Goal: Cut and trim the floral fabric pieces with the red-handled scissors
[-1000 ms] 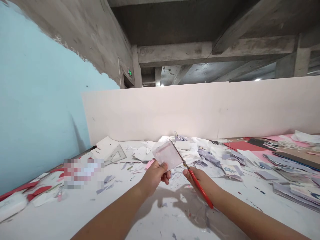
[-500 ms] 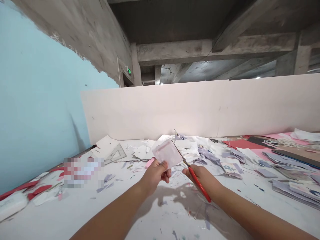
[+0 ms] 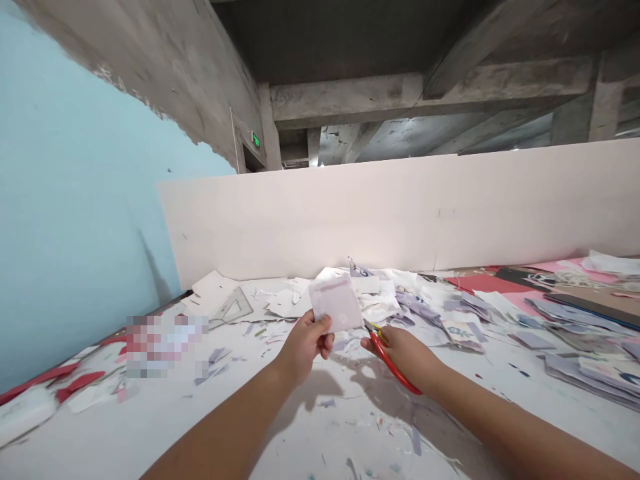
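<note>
My left hand [image 3: 314,340] pinches a pale pinkish square of paper [image 3: 336,303] by its lower left corner, thumb in front. The square is held up above the table, its face toward me. In my right hand [image 3: 397,348] is a pair of red-handled scissors [image 3: 393,368], fingers wrapped round the handles. The blades point up and left, with their tips at the lower right corner of the paper. Whether the blades touch the paper there I cannot tell.
A clear set square [image 3: 235,307] lies behind at the left. White paper scraps [image 3: 290,301] are heaped along the upright white board [image 3: 310,220]. To the right are stacked grey-purple pieces [image 3: 590,380] and red sheets [image 3: 493,287]. Small offcuts litter the white table [image 3: 300,447].
The scissors have come away from the paper's right edge, down to its lower corner. My left hand has turned the paper more upright.
</note>
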A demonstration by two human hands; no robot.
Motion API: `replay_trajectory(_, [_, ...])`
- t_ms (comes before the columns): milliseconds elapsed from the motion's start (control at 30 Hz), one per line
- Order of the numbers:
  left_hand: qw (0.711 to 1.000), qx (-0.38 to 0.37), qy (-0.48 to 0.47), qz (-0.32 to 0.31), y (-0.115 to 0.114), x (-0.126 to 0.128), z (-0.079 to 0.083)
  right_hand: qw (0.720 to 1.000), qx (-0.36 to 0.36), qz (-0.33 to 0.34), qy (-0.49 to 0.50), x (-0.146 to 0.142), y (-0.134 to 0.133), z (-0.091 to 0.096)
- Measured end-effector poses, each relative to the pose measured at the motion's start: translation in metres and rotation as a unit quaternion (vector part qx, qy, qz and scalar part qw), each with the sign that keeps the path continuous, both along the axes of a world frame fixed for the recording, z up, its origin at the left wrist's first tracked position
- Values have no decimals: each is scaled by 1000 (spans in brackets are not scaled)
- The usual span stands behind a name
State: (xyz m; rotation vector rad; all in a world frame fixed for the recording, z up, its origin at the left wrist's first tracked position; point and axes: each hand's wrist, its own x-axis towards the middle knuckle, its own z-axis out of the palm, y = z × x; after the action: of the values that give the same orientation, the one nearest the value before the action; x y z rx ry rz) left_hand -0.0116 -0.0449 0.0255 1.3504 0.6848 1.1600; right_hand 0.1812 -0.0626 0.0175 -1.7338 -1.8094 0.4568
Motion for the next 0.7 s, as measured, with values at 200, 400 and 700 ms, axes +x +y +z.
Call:
replay_trajectory(200, [999, 20, 12, 41, -1, -1, 6, 999, 25, -25, -6, 4, 4, -3])
replay_trajectory(400, [997, 19, 9, 69, -1, -2, 8, 940, 23, 43, 338, 0, 0, 9])
replay_trajectory(700, [996, 12, 78, 35, -6, 0, 4, 835, -80, 167, 519, 0, -6, 12])
